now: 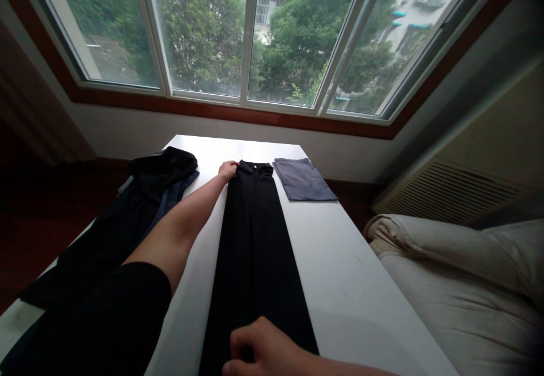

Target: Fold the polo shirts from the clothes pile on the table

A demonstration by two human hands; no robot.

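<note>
Watching from a distance through the head view, I start with the white counter (352, 262): a long, smooth, hard-looking top, glossy at its far end, with a few faint marks on the right. Black trousers (272, 251) lie lengthwise down its middle, waistband (263, 173) at the far end, legs running towards the camera and out of view. Their cloth looks matt and fairly smooth, the outline long and straight-edged, slightly puckered near the top; I'd judge them laid flat but not folded. Along the left side sprawls a heap of dark clothes (114, 217), black with some navy, limp and rumpled, partly hidden by my left arm (182, 234); none of it that I can see looks folded, so I'd count it as work left. Only one piece seems finished: a grey folded garment (304, 180), a flat, neat four-sided packet just beside the waistband on the right. My right hand (263, 349) is curled over the trouser legs at the near end, and I cannot tell whether its fingers have any cloth. My left hand (228, 170) has its fingers pinched together on the waistband's left corner. Tiniest is a white label (255, 167) inside the waist, too small to read
</note>
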